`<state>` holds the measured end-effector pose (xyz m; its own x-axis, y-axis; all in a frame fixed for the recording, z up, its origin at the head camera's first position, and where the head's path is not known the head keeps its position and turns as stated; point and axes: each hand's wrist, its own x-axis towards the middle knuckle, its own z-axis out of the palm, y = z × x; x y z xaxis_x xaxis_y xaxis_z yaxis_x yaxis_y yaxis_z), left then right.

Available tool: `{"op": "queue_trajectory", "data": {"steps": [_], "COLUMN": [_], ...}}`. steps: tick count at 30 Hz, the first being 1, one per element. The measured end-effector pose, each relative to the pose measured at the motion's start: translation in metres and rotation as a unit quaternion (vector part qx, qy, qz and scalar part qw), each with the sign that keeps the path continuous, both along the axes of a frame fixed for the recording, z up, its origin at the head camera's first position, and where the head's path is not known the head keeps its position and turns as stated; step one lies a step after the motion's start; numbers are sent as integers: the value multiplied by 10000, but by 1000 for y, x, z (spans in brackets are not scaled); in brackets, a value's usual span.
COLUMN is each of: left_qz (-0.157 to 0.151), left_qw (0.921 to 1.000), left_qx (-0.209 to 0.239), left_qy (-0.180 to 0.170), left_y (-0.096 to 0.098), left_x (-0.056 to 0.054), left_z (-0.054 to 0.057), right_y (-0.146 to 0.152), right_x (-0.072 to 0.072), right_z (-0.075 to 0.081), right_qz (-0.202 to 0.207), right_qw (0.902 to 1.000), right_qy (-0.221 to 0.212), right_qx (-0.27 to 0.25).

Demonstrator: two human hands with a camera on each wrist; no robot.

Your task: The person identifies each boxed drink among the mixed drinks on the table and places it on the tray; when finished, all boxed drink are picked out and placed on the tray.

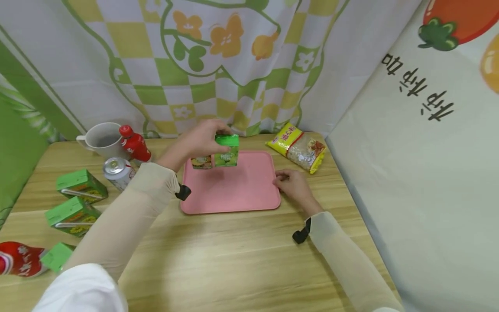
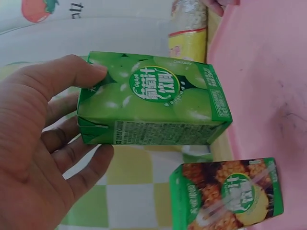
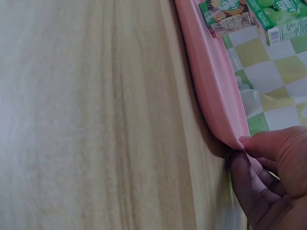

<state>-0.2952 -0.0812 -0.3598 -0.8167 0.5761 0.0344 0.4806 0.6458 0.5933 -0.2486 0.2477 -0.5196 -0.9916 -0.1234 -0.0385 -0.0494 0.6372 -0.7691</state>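
Observation:
A green grape juice box is held by its top end between the thumb and fingers of my left hand, over the back of the pink tray. Beside it, a pineapple juice box stands at the tray's back left, partly behind the left hand in the head view. At the tray's right edge, my right hand pinches the rim between thumb and fingers.
A yellow snack bag lies behind the tray's right corner. Along the left stand a white mug, a red bottle, a can and green juice boxes. Another red bottle lies at the front left.

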Motion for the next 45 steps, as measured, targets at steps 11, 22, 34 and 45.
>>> {"op": "queue_trajectory", "data": {"steps": [11, 22, 34, 45], "left_qz": [-99, 312, 519, 469], "left_qw": [9999, 9954, 9934, 9934], "left_qx": [-100, -893, -1025, -1050], "left_qy": [-26, 146, 27, 2], "left_y": [13, 21, 23, 21], "left_x": [-23, -29, -34, -41], "left_z": [-23, -41, -49, -55], "right_y": [-2, -2, 0, 2], "right_x": [-2, -3, -3, -4], "right_z": [-4, -2, -3, -5], "right_qz": [-19, 33, -49, -49], "right_qw": [9999, 10000, 9998, 9998], "right_qy": [23, -17, -159, -134], "right_qx": [-107, -24, -114, -170]}}
